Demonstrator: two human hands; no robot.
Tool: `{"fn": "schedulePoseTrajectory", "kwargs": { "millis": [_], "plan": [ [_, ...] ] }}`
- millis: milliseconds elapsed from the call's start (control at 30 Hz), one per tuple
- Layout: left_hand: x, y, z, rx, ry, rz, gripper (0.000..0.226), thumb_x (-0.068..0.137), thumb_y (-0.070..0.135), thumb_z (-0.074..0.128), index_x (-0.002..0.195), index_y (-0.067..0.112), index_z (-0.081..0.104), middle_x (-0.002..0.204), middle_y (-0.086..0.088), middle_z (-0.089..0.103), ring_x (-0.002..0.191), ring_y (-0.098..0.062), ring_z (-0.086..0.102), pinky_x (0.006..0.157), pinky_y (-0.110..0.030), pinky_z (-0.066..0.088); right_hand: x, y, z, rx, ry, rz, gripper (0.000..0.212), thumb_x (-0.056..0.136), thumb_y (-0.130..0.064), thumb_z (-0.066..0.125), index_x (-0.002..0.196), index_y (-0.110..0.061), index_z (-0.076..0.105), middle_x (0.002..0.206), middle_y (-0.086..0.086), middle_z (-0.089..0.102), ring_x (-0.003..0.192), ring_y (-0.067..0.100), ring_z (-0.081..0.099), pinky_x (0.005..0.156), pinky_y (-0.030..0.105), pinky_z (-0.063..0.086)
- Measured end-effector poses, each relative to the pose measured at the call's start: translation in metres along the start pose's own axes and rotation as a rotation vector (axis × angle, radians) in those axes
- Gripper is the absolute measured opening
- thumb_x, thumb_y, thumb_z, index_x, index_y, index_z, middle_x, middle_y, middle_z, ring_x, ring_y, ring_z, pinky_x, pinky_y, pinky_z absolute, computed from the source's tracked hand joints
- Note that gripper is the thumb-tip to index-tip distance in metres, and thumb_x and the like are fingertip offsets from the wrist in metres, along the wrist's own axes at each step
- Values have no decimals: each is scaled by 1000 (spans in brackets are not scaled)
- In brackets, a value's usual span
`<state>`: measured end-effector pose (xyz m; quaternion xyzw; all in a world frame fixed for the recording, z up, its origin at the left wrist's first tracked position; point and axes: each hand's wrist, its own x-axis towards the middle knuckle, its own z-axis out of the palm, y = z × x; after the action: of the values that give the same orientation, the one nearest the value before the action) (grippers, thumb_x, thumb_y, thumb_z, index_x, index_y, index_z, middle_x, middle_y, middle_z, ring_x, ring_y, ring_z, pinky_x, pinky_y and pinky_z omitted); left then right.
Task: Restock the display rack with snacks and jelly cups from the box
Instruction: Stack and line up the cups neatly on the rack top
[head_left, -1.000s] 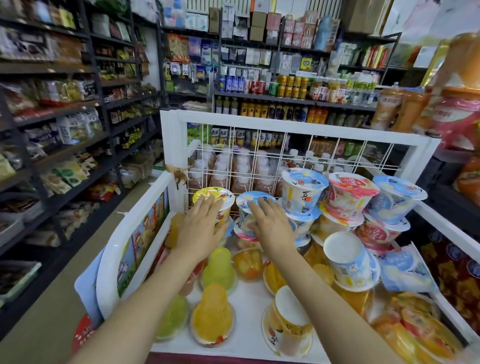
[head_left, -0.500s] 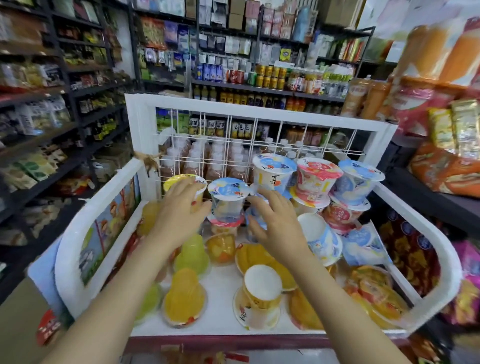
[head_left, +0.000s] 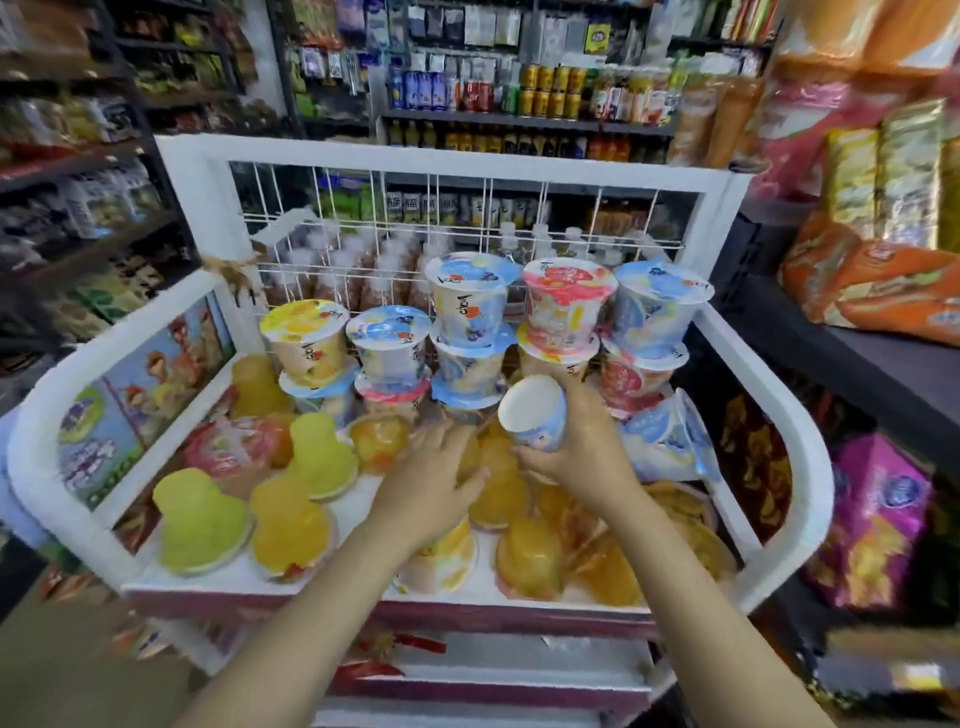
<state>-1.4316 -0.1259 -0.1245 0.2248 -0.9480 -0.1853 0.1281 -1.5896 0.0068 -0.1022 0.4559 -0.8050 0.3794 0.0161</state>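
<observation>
While your right hand (head_left: 582, 447) curls round a blue cup (head_left: 532, 413), holding it tipped on its side with its white bottom turned toward you, your left hand (head_left: 431, 478) lies with fingers loosely spread over an orange jelly (head_left: 498, 488) in the middle of the tray (head_left: 769, 415); whether those fingers press on the jelly or only hover just above it cannot be told, but they grip nothing. Your right thumb sits under the cup and the fingers wrap its far side, the wrist bent slightly inward. Both your forearms reach up from the lower edge of the view, the left from lower left, the right from lower right, and the two hands sit close together, nearly touching. The held cup is just in front of the stacked row at the back of the tray, where a yellow-lidded cup (head_left: 306, 338), a blue-lidded cup (head_left: 389, 343), a taller blue one (head_left: 470, 301), a pink-lidded cup (head_left: 569, 301) and another blue cup (head_left: 657, 306) stand upright on other cups against the wire grille (head_left: 467, 208). Just right of your right hand a cup (head_left: 670, 441) lies on its side. Near the front left stand a green jelly (head_left: 200, 519) and a yellow jelly (head_left: 288, 525), with another green one (head_left: 319, 457) behind them.
</observation>
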Motion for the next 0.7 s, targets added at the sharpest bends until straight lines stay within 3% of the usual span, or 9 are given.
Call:
{"fn": "schedulePoseTrajectory", "kwargs": {
  "millis": [33,133,167,267,333,467,533,600,700],
  "plan": [
    [-1,1,-1,0,-4,-6,56,100,47,46,149,24,34,154,1,34,142,-19,28,114,-33,27,2,1,1,54,1,14,84,70,-38,86,140,-29,40,133,-2,48,121,21,49,92,40,49],
    [-2,3,-3,10,-14,-23,58,99,49,46,150,26,32,154,3,32,142,-18,29,112,-33,31,3,1,-4,235,43,44,73,69,-30,88,125,-32,41,117,-11,51,107,10,51,80,9,44],
    [-2,4,-3,12,-16,-31,59,99,50,46,151,27,32,155,3,31,143,-18,28,112,-33,31,2,1,-8,270,80,44,71,70,-28,88,122,-31,41,113,-12,49,103,6,50,76,4,41],
    [-2,4,-3,29,-16,-55,63,97,55,48,151,29,32,158,6,27,147,-15,21,115,-32,25,-2,-2,-19,267,188,32,71,68,-29,89,122,-22,44,117,-2,45,106,9,42,80,9,35],
    [-2,6,-4,12,-16,-62,66,94,58,51,151,30,33,159,8,24,148,-13,16,116,-30,20,-4,-6,-26,298,214,49,74,67,-29,90,125,-18,46,119,-1,41,108,7,37,80,6,33],
    [-1,26,-18,-203,102,-18,75,79,70,58,141,27,51,142,17,38,131,4,26,103,-1,9,-4,-22,-39,520,207,84,64,72,-33,87,120,-28,44,118,-5,50,107,8,50,79,11,40],
    [1,41,-26,-361,143,4,56,79,59,66,123,25,67,123,21,52,116,8,39,93,3,21,0,-33,-38,686,242,114,56,76,-25,85,115,-28,44,114,-3,57,103,8,59,76,16,47],
    [1,54,-35,-524,146,-36,14,88,33,72,101,31,73,103,26,63,101,6,56,83,-6,38,3,-46,-35,838,272,154,53,80,-21,80,118,-22,44,110,-2,60,96,6,63,69,14,50],
    [-4,62,-47,-849,73,-142,20,94,18,64,103,35,69,98,14,75,95,-2,69,85,-22,53,7,-62,-25,976,289,161,54,85,-20,76,125,-23,40,110,-5,60,90,4,66,64,12,51]
  ]
}}
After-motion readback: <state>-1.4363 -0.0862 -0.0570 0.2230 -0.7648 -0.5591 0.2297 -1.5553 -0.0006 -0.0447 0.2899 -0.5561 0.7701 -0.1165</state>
